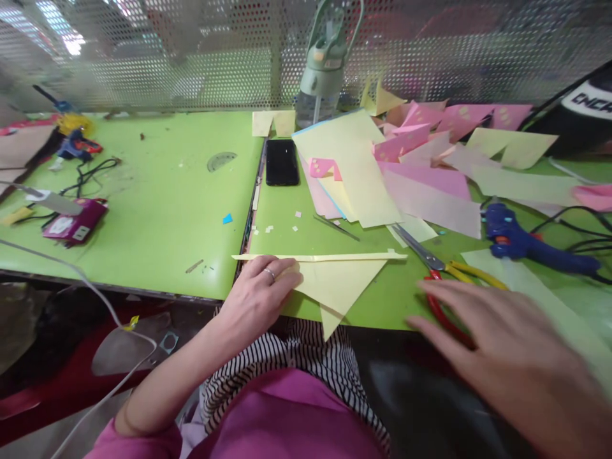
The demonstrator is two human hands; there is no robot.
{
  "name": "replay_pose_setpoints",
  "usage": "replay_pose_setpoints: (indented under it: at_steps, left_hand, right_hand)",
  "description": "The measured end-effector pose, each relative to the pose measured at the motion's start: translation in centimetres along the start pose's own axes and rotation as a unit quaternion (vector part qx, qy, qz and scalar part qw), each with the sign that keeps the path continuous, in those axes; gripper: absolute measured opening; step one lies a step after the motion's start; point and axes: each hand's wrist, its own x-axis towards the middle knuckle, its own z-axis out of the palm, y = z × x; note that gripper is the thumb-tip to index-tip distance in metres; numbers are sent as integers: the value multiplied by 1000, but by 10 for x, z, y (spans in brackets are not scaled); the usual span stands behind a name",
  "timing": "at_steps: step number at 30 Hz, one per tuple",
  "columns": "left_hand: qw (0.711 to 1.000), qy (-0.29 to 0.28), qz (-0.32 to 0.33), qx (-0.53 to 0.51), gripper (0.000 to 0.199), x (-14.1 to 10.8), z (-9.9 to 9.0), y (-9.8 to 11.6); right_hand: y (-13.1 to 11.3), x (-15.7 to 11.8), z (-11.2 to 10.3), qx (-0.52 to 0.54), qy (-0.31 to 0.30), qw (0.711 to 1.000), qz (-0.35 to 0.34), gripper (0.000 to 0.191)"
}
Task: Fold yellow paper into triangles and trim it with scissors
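Observation:
My left hand [265, 287], with a ring on one finger, holds down the left part of a folded pale yellow sheet of paper [339, 280] at the table's front edge. The paper has a long narrow fold along its far side, and a pointed corner hangs over the edge. My right hand [497, 344] is slightly blurred, its fingers apart. It hovers by the red handle loop of a pair of scissors [433, 262] with red and yellow handles. The blades point away to the left, close to the yellow paper. Nothing shows between my right fingers.
Beyond are a pair of tweezers [337, 227], a black phone [282, 162] and a water bottle [322, 76]. Pink and yellow paper pieces [425, 185] pile up at right, near a blue glue gun [530, 239]. A magenta box [74, 220] with cables lies left.

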Motion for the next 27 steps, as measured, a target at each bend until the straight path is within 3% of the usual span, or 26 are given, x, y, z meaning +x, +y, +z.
replay_pose_setpoints:
  at_steps: [2, 5, 12, 19, 23, 26, 27]
  left_hand:
    - [1000, -3, -14, 0, 25, 0, 0, 3]
    - [1000, 1, -27, 0, 21, -3, 0, 7]
    - [999, 35, -28, 15, 17, -4, 2, 13]
    - [993, 52, -94, 45, 23, 6, 3, 18]
    - [993, 43, -104, 37, 30, 7, 2, 20]
    - [989, 66, -129, 30, 16, 7, 6, 19]
    - [986, 75, -145, 24, 20, 7, 8, 19]
  right_hand:
    - [-26, 8, 8, 90, -6, 996, -28, 30]
    - [-52, 18, 24, 130, 22, 990, -47, 23]
    - [-49, 33, 36, 214, 28, 975, -46, 18]
    - [-42, 48, 36, 359, -58, 923, 125, 23]
    - [-44, 53, 37, 359, -56, 907, 213, 27]
    - [-46, 59, 38, 373, -43, 888, 266, 30]
    - [-47, 61, 39, 376, -40, 884, 274, 31]
